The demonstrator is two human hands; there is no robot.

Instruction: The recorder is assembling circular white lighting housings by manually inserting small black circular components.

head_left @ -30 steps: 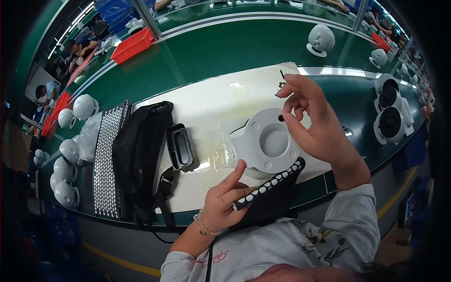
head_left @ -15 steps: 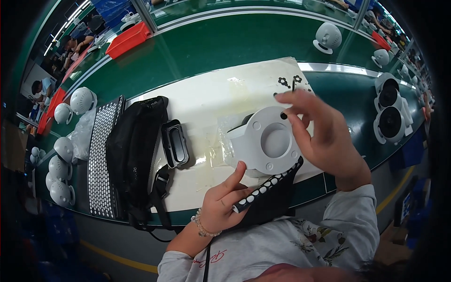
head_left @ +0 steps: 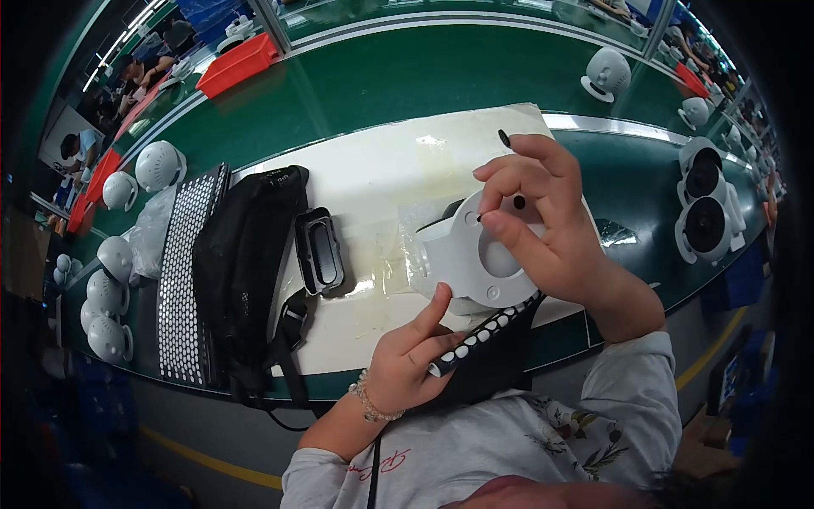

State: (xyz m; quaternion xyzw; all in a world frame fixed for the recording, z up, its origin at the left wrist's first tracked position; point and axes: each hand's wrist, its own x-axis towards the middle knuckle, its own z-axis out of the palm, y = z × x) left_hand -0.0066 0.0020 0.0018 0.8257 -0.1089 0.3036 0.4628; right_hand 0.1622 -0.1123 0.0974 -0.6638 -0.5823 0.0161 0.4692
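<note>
A white appliance with a round base (head_left: 445,259) lies on the pale board in front of me, its base underside turned up, with a wide round recess and small circular hollows near its rim. A black round pad (head_left: 519,202) shows in one hollow. My left hand (head_left: 411,352) grips a black strip with white round spots (head_left: 483,338), its thumb against the appliance's near edge. Over the base, my right hand (head_left: 555,225) has its thumb and a finger pinched at a small black pad (head_left: 480,218). Another black pad (head_left: 504,138) clings to a raised fingertip. The hand hides part of the recess.
Left on the board are an open black oblong case (head_left: 320,254), a black bag (head_left: 246,254) and a white-spotted dark sheet (head_left: 188,288). White round appliances (head_left: 106,293) stand at the left, others (head_left: 704,220) at the right. A red tray (head_left: 237,66) sits far left.
My right hand has moved left from the base's right rim to over its upper part, and a black pad shows at its thumb. My left hand has shifted slightly right and stays on the strip.
</note>
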